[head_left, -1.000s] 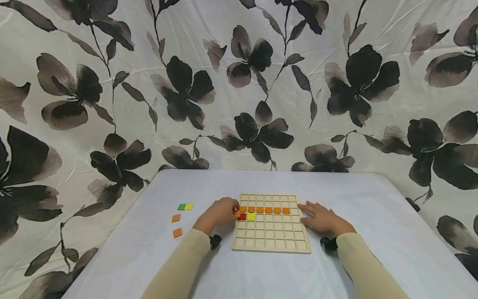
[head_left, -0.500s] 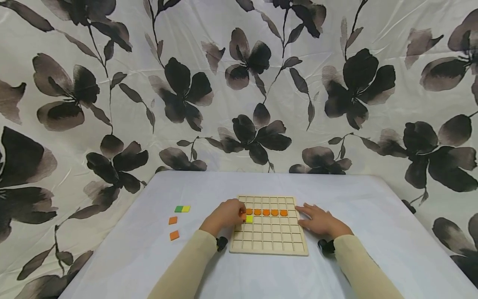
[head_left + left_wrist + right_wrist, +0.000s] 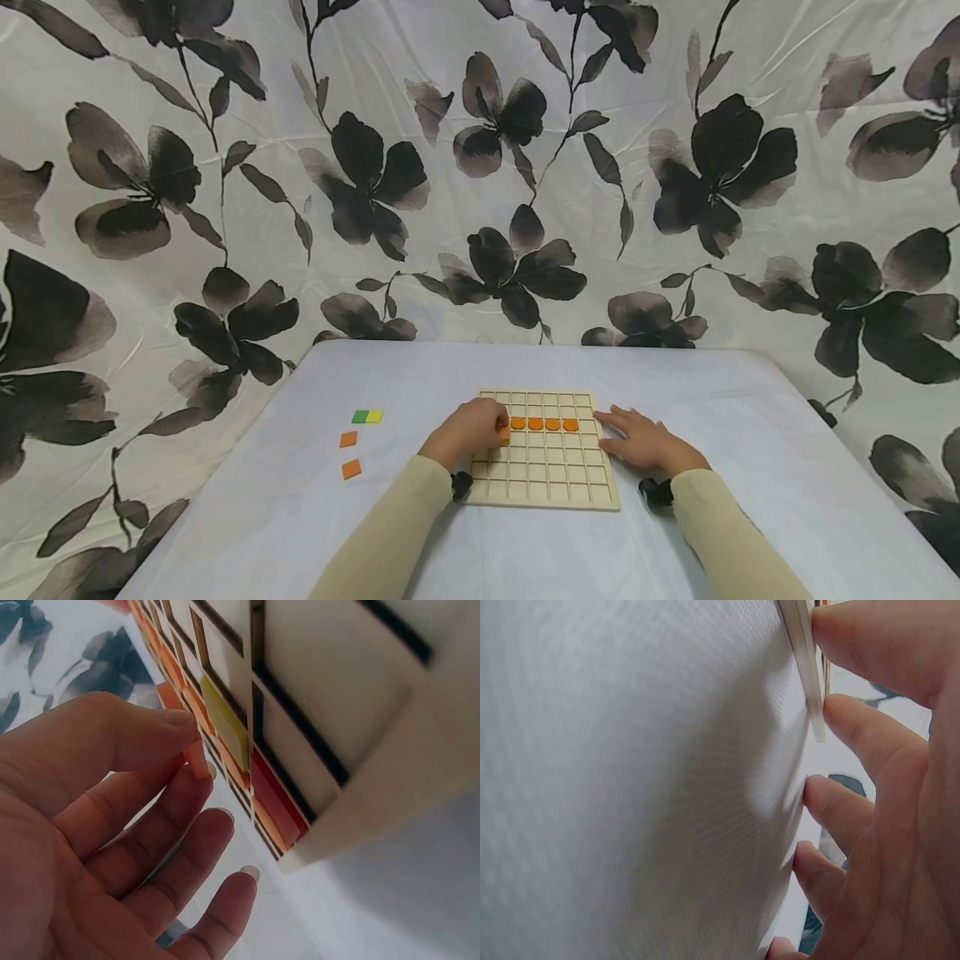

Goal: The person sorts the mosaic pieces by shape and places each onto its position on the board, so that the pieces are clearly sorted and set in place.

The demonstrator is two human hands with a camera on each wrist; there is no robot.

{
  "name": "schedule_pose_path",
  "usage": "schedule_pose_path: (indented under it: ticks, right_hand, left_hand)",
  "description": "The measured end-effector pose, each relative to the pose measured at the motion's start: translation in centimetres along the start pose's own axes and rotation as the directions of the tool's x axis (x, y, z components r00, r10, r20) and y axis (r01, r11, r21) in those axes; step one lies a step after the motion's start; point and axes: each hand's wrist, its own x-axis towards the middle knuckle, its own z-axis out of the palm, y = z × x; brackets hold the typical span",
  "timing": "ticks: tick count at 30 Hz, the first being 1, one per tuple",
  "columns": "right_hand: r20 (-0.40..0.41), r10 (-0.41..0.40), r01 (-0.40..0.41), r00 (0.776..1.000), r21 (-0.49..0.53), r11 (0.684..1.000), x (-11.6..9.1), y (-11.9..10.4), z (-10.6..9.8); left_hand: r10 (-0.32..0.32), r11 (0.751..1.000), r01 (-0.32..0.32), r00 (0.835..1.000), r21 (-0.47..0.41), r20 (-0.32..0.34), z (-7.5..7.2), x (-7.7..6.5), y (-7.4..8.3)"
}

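Note:
A light wooden grid board [image 3: 543,493] lies on the table. One of its rows holds several round orange discs [image 3: 552,424]. Over the board's left part, my left hand [image 3: 468,427] pinches an orange square tile [image 3: 197,760] between thumb and index finger; its other fingers are loosely bent. In the left wrist view, a red tile [image 3: 277,795] and a yellow tile [image 3: 225,724] sit side by side in grid cells, close to the held tile. My right hand [image 3: 643,439] is spread at the board's right edge, thumb and index fingertip touching it, other fingertips on the cloth.
Left of the board, a green tile [image 3: 360,417] and a yellow square tile [image 3: 374,416] lie edge to edge. Nearer me are two loose orange tiles, an upper one [image 3: 348,438] and a lower one [image 3: 351,469]. A floral cloth [image 3: 525,275] hangs behind the white table [image 3: 675,375].
My left hand has moved right over the board with the orange tile, now covering the red tile and leftmost discs in the head view. My right hand stays at the board's edge.

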Motion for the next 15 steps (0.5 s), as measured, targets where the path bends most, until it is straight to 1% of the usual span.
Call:
schedule_pose_path:
  ticks: [3,15]
  right_hand:
    - [-0.001,-0.003,0.003,1.000,0.000,1.000,-0.02,0.00,-0.03]
    - [-0.010,-0.005,0.005,1.000,0.005,1.000,0.00,0.04,0.06]
  left_hand:
    - [0.010,1.000,-0.010,1.000,-0.001,0.001,0.26,0.21,0.19]
    - [0.055,0.998,-0.055,0.998,0.042,-0.003,0.78,0.89,0.99]
